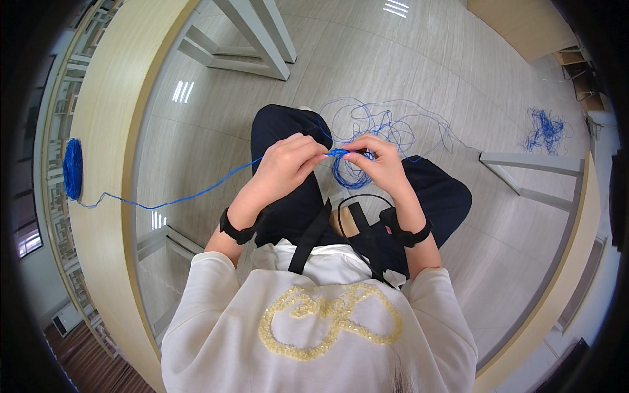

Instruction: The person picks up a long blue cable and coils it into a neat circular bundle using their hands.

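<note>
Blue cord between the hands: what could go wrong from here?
The loose blue loops on the floor cross one another, so pulling could knot them. A strand runs from the blue coil on the left table to the left hand; a tug might drag the coil. The black cable arcs close to the gathered loops at the right hand and could snag them.

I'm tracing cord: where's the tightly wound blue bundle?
In the head view, the blue bundle sits at the outer edge of the left table, its strand leading to the left hand.

Cord point(203, 191) in way betw. L hand point(288, 160) & L tabletop point(108, 131), room above tangle point(380, 124)
</note>
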The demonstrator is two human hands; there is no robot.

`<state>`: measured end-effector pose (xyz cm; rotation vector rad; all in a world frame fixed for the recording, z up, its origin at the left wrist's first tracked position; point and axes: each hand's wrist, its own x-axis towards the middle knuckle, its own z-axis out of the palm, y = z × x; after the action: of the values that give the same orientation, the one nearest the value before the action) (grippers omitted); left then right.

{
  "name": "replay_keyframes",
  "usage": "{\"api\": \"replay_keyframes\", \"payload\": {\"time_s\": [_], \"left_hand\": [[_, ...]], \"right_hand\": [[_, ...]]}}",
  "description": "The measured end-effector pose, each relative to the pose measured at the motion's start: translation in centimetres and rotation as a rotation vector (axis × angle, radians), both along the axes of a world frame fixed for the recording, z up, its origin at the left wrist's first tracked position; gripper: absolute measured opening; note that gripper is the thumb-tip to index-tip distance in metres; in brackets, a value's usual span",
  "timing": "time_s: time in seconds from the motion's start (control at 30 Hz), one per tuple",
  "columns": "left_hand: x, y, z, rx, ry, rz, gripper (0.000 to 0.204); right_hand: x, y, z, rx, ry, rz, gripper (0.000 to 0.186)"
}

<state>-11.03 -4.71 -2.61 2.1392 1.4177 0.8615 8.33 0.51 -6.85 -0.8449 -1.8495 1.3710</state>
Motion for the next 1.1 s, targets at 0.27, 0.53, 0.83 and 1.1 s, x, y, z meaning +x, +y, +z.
{"api": "replay_keyframes", "payload": {"time_s": [0.27,0.53,0.83,1.1], "left_hand": [[1.0,-0.3,-0.3,-0.478,-0.21,0.187,0.018],[0.8,-0.1,-0.6,-0.067,0.137,0.05,0.012],[0.4,-0.3,-1.2,0.124,0.258,0.026,0.013],[0.4,-0.7,-1.7,0.057,0.138,0.057,0.012]], "right_hand": [[-0.5,-0.5,-0.4,0.261,-0.026,-0.041,0.014],[-0.3,0.4,-1.0,-0.568,0.058,0.143,0.018],[-0.3,1.0,-2.8,-0.618,0.064,0.32,0.016],[-0.3,1.2,-2.2,-0.748,0.07,0.295,0.015]]}}
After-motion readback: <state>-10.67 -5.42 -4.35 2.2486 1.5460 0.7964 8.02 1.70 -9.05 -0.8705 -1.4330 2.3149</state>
